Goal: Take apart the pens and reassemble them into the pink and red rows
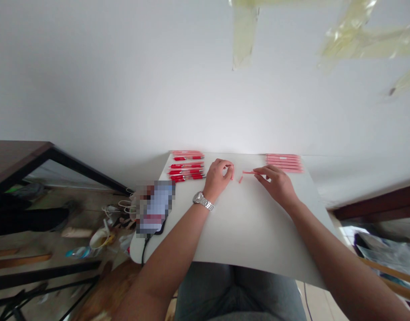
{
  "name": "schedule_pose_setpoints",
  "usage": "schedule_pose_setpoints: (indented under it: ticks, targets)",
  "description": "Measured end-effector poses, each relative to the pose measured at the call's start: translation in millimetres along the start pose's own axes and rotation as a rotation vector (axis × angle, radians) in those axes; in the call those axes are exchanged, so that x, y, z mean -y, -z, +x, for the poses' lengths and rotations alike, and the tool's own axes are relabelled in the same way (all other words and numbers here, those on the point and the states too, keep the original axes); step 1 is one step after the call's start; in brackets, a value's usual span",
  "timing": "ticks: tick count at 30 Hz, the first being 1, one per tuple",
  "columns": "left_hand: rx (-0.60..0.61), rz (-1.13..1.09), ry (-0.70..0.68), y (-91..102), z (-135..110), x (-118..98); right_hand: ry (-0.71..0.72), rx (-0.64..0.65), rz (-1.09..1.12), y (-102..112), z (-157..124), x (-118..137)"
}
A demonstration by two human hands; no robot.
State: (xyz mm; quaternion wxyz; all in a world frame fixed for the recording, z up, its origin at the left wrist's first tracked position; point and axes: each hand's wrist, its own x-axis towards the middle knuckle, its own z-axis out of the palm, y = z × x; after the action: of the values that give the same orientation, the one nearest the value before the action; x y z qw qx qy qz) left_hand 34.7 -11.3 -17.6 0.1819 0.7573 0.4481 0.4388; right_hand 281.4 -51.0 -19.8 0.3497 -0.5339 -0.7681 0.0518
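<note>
My left hand (221,173), with a metal watch on its wrist, is closed in a pinch over the white table. A small pink piece (232,177) shows at its fingertips, mostly covered by them. Between the thumb and fingers of my right hand (271,176) is a slim pink pen-like stick (248,172), its free end pointing left. Another short pink piece (240,179) lies on the table between the two hands. Past my right hand, a row of slim pink pens (284,163) lies side by side. Several red pens (187,171) lie left of my left hand.
More pink pens (188,153) lie at the table's back left, against the wall. A phone (154,207) with a black cable sits at the left edge of the white table (245,236). Left of it, the floor holds a white cup (99,239) and clutter.
</note>
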Motion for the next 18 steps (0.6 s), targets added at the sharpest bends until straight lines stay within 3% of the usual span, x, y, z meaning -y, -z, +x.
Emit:
schedule_pose_setpoints:
  ticks: [8, 18]
  targets:
    - [0.122, -0.019, -0.147, -0.6, -1.1, -8.9, -0.019, -0.008, 0.152, -3.7, 1.0, 3.0]
    - [0.179, -0.028, -0.134, -1.0, -0.9, -8.4, -0.03, 0.036, 0.21, -3.4, 1.0, 9.7]
